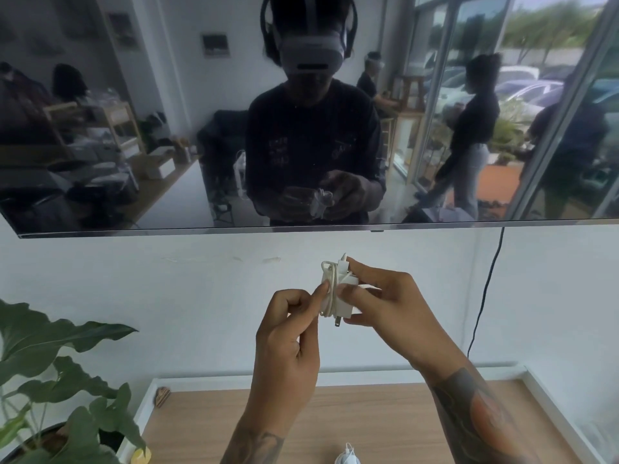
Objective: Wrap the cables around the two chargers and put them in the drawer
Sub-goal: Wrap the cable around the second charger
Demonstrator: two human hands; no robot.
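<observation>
Two hands are raised in front of a white wall, both busy with one white charger held in the air above the wooden cabinet top. The right hand grips the charger body, thumb on its front face and fingers curled behind, with the two plug prongs pointing downward. The left hand has its fingers curled, and its fingertip and thumb pinch the white cable that runs in several loops lengthwise around the charger; one cable end sticks up at the top. A second white charger lies on the cabinet top at the lower edge of the view, only partly visible, well below the hands. One potted plant with broad green leaves stands at the left. One wall-mounted television hangs above, its dark screen reflecting the room, and one black cord drops down the wall to the right.
</observation>
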